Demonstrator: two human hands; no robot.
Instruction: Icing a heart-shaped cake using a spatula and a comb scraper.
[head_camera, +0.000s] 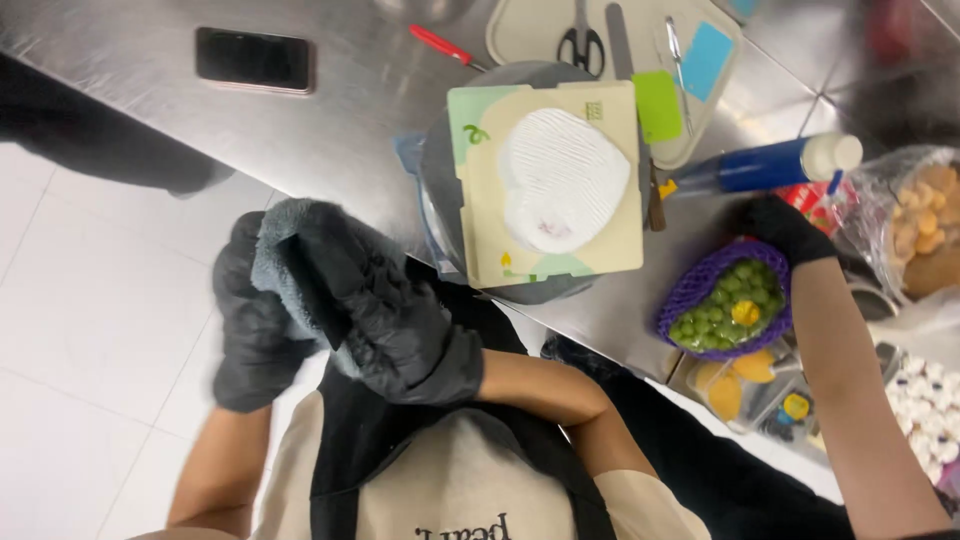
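From my head camera I see my left hand (255, 335) and my right hand (395, 325), both in black gloves, low in front of my apron with a soft grey cloth (285, 260) between them; my left fingers curl under the cloth and my right fingers press together over it. I think the best way to wipe is to rub each finger slowly and keep the cloth bunched so it cannot slip. At about one o'clock, on the shiny steel table (330, 130), sits the white heart-shaped cake (555, 190) on its pale square board (610, 240), and another person's gloved hand (785, 230) reaches in at three o'clock, so I should keep my elbows in.
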